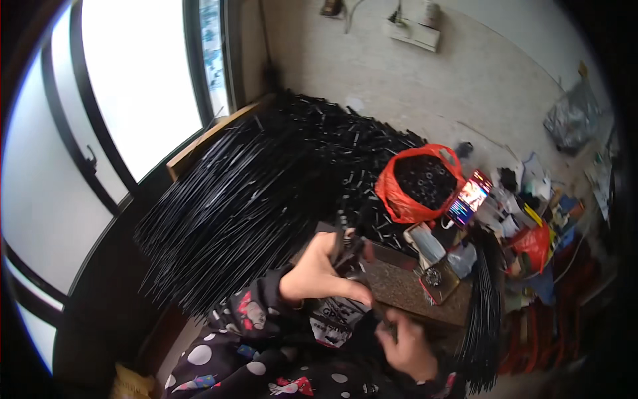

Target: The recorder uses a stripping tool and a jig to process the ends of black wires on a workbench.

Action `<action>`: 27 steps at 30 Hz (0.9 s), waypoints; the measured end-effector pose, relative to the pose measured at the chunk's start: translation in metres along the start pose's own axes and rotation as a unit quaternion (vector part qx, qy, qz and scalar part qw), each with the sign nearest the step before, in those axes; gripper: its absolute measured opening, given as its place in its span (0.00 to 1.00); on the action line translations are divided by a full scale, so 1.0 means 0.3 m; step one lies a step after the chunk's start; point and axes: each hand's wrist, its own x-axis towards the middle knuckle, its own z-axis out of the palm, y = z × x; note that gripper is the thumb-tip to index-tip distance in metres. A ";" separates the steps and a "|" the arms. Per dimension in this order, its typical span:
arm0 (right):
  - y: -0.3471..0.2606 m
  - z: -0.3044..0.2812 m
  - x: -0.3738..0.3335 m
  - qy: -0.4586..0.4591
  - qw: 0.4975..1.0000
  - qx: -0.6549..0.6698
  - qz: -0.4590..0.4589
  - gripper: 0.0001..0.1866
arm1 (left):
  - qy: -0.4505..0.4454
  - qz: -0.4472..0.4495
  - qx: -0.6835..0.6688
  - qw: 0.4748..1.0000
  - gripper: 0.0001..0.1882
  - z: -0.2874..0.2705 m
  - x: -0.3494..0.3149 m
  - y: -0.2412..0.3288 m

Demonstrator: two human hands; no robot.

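My left hand (322,271) is closed around a small cluster of dark, stubby black pieces (344,243), just above the front edge of the table. Lower and to the right, my right hand (409,349) has its thumb and fingers drawn together. It is smeared by motion, and a thin dark piece seems to run up from its fingertips; its kind cannot be made out. Left of my hands lies a large heap of long, thin black strands (219,206). Loose short black pieces (319,126) cover the back of the table.
A red plastic bag (399,199) full of black ring-ended pieces stands beyond my hands. Beside it a lit phone (470,198) leans, plugged in. A shallow tray (438,282) holds small metal bits. A black strand bundle (482,312) hangs over the right edge, near clutter.
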 end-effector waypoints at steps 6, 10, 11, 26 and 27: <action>-0.002 0.044 0.003 -0.188 0.866 0.443 0.137 0.17 | -0.003 -0.031 -0.003 1.000 0.23 0.023 -0.024 0.004; 0.000 -0.026 0.042 -0.255 0.803 0.512 0.169 0.26 | 0.015 -0.016 0.017 1.000 0.19 0.016 -0.022 0.014; 0.014 -0.018 0.034 -0.268 0.790 0.520 0.184 0.26 | 0.016 -0.016 0.020 1.000 0.18 0.015 -0.026 0.012; -0.046 0.107 0.023 0.057 0.994 0.084 0.033 0.09 | 0.116 -0.077 -0.051 0.989 0.18 0.063 -0.085 -0.013; -0.052 0.110 0.017 0.046 0.995 0.075 0.039 0.07 | 0.132 -0.073 -0.034 0.988 0.17 0.066 -0.093 -0.021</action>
